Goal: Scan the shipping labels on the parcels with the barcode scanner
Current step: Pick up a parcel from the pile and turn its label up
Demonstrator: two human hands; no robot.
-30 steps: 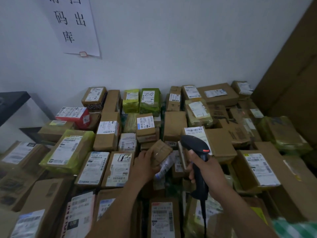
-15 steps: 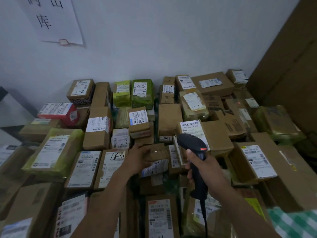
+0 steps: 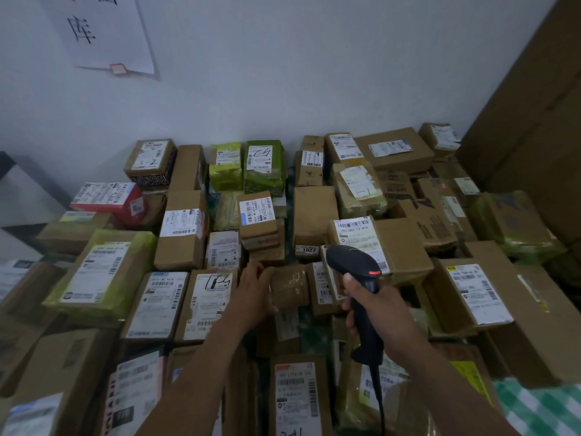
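L hand [image 3: 254,291] at centre frame, fingers [image 3: 257,270] curled round the left end of a small parcel [image 3: 290,286], a brown box in glossy tape that lies among the pile w/ its taped face up. R hand [image 3: 382,309] is just right of it, fingers wrapped tight round the grip of the scanner [image 3: 353,262]. Scanner is black and pistol-type w/ an orange button on the neck, head pointing up-frame and a bit left. The head overlaps the lower corner of a white label [image 3: 356,232] on a brown box behind; touching or not, can't tell. Cable [image 3: 379,401] runs from the grip's base down to the bottom edge.

Parcels [image 3: 176,234] fill the lower part of the frame, packed edge to edge, mostly brown boxes w/ labels up. Two green bags [image 3: 264,166] sit upper centre by the wall, a red box [image 3: 110,199] at left, and a tag [image 3: 306,249] reading 1927 just above the small parcel. Paper sign [image 3: 100,33] w/ black characters hangs on the wall, upper left. Green-check sleeve [image 3: 540,410] shows in the lower right corner.
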